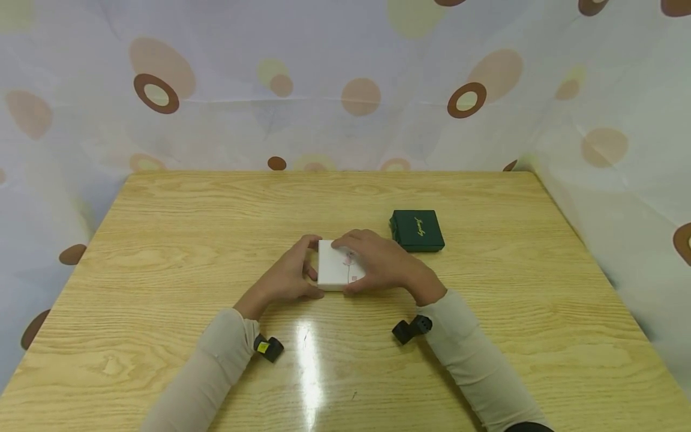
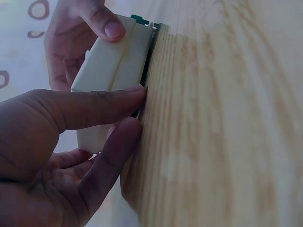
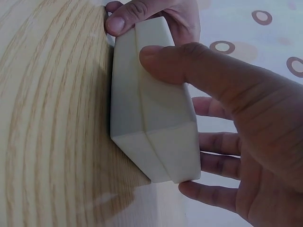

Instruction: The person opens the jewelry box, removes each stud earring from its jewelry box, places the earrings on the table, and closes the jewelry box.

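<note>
A small square white box (image 1: 330,265) with a pink flower drawing on top lies on the wooden table, in the middle of the head view. Its left end is held by my left hand (image 1: 288,273), the thumb low along the near side. From the right my right hand (image 1: 384,262) reaches over the top and grips the upper part. A thin seam runs round the box (image 3: 165,111) in the right wrist view, with my right thumb (image 3: 163,64) pressed above it. Below that seam, close to the tabletop, lies my left thumb (image 2: 102,108) in the left wrist view.
Behind and right of the white box sits a dark green box (image 1: 418,231) with gold lettering. The wooden table (image 1: 216,216) ends at the back and sides against a pale curtain (image 1: 324,54) with brown dots. Light glares on the tabletop near the front.
</note>
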